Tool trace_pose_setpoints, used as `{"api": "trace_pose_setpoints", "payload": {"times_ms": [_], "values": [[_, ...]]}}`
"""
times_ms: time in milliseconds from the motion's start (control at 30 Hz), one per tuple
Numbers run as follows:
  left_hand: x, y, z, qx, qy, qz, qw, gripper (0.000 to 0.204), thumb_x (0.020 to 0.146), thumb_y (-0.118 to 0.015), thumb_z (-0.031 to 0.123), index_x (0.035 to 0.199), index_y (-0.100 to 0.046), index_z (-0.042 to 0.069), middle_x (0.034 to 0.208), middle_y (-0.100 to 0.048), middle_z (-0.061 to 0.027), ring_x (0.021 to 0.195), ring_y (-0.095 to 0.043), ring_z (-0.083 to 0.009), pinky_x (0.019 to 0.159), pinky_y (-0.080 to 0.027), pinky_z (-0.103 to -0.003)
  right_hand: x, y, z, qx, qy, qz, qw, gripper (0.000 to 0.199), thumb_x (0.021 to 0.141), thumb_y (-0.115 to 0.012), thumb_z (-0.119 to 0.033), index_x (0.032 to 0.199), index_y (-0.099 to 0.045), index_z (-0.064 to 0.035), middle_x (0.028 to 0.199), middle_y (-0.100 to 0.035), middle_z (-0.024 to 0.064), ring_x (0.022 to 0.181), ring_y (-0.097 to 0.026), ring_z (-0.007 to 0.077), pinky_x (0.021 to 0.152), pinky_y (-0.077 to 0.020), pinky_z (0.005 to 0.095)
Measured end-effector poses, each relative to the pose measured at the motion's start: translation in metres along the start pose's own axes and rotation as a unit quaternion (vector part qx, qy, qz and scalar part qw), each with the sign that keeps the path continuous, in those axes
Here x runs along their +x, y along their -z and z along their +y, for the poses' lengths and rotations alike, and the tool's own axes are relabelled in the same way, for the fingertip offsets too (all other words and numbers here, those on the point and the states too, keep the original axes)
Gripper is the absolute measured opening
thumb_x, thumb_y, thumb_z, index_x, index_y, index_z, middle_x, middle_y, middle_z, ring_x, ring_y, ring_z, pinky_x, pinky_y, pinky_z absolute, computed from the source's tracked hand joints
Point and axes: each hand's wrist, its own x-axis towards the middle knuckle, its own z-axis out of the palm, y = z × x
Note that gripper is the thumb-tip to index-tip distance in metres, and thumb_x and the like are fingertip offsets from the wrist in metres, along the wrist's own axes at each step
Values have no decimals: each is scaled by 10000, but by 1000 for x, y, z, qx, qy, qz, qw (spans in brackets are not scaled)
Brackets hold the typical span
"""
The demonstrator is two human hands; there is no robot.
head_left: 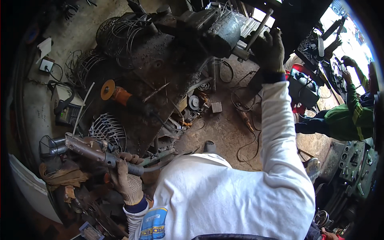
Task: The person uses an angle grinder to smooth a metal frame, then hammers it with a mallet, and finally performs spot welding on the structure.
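Note:
My left hand, in a knit work glove, is closed round the ribbed grip of a welding electrode holder. A thin pale electrode sticks up from its jaw, and a cable runs from the grip towards my body. My right hand, in a dirty glove, reaches far forward beside the sliding handle bar of a bench vise. Its visible fingers are stretched and apart; whether the palm touches the bar is hard to see. Between my arms, thin crossed rods lie on the dark metal workbench.
An angle grinder with an orange disc lies on the bench. Coiled wire rings stand at its far side and a curved-bar metal piece nearer me. Cables cross the floor. At right are a person in green and a machine.

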Motion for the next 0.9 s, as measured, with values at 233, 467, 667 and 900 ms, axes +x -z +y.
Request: {"api": "trace_pose_setpoints", "payload": {"times_ms": [233,467,667,900], "values": [[1,-14,4,23,14,9,1000,328,958,-659,269,1172,-556,42,987,-577,-86,860,-591,-221,792,-537,-400,-94,-48,47,-650,282,-251,659,326,924,-664,-285,1140,-707,-45,1003,-718,212,950,-692,389,856,-552,470],[2,-10,2,11,-1,18,1000,329,968,-642,290,1163,-564,37,956,-587,-91,854,-601,-222,790,-541,-396,8,86,46,-159,10,-32,987,580,929,-643,-479,1311,-594,-45,1204,-668,225,1067,-675,392,907,-544,533],[-3,5,4,13,4,19,1000,339,950,-663,266,1162,-548,28,993,-598,-112,851,-634,-256,814,-573,-439,-11,-2,2,61,-94,50,992,817,962,-540,-672,1463,-420,-38,1270,-621,253,1124,-631,456,971,-497,599],[-5,-2,2,41,5,25,999,355,954,-654,263,1187,-530,26,993,-595,-120,861,-630,-260,815,-570,-440,-70,-24,42,-585,378,-170,697,389,980,-616,-375,1155,-694,-36,1026,-739,142,955,-712,317,913,-545,431]]}}
